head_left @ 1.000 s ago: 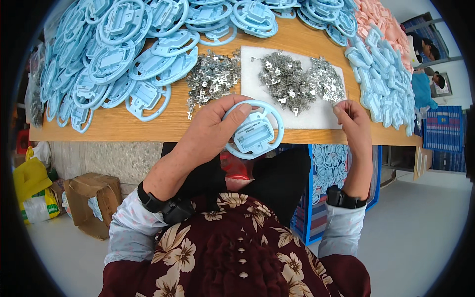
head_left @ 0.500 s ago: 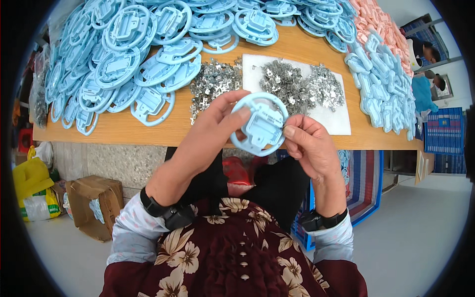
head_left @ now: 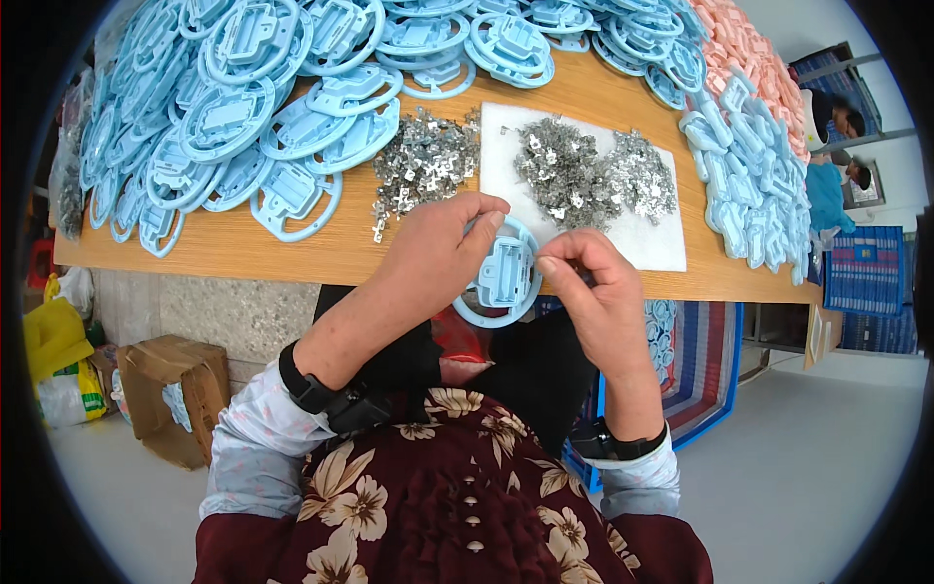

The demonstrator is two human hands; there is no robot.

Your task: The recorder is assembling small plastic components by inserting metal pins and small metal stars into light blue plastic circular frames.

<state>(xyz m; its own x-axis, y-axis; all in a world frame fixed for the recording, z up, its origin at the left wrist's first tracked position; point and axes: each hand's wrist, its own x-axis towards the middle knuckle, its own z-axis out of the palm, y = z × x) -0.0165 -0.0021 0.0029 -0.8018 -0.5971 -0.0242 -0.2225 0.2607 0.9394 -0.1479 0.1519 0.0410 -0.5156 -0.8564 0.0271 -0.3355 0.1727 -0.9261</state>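
Note:
My left hand (head_left: 428,255) grips a light-blue plastic toy steering wheel (head_left: 506,275) by its upper left rim, just off the table's near edge. The wheel is tilted, with its recessed middle facing up. At the wheel's right rim, my right hand (head_left: 605,297) has thumb and forefinger pinched together. Whatever small thing is between those fingertips, if any, is too small to make out. Beyond the hands lie a pile of small silvery metal clips (head_left: 423,161) on the table and two more heaps of metal pieces (head_left: 567,170) on a white foam sheet (head_left: 647,249).
Stacked blue wheels (head_left: 229,122) cover the wooden table's (head_left: 623,92) left and back. Blue oblong parts (head_left: 744,185) and pink parts (head_left: 744,44) are heaped at right. Below are a striped-lined bin (head_left: 696,380) and a cardboard box (head_left: 204,380). Another person (head_left: 827,190) is at far right.
The wheel has come down and slightly left, nearer to me, and tilted more. My right hand has moved down with it, its fingers still by the right rim.

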